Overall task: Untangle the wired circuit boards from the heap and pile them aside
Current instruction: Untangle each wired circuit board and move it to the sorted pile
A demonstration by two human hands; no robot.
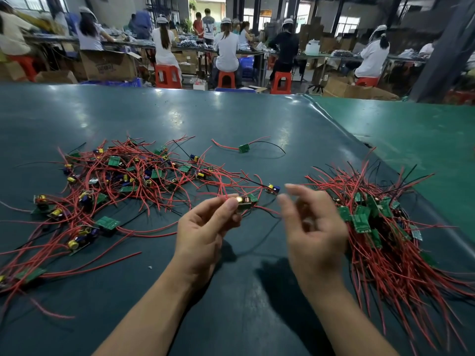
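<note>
A tangled heap of small green circuit boards (120, 176) with red and black wires spreads over the left of the dark green table (231, 119). A denser pile of boards (372, 217) with red wires fanned out lies at the right. My left hand (205, 227) pinches one circuit board (245, 201) between thumb and fingertips above the table, its red wires trailing back toward the heap. My right hand (311, 222) hovers just right of that board, fingers loosely curled and holding nothing; it looks blurred.
A single board (243, 148) with a red and a black wire lies alone farther back. Another loose board (273, 188) sits just behind my hands. A lighter green table (411, 129) adjoins on the right. Seated workers and cardboard boxes fill the background.
</note>
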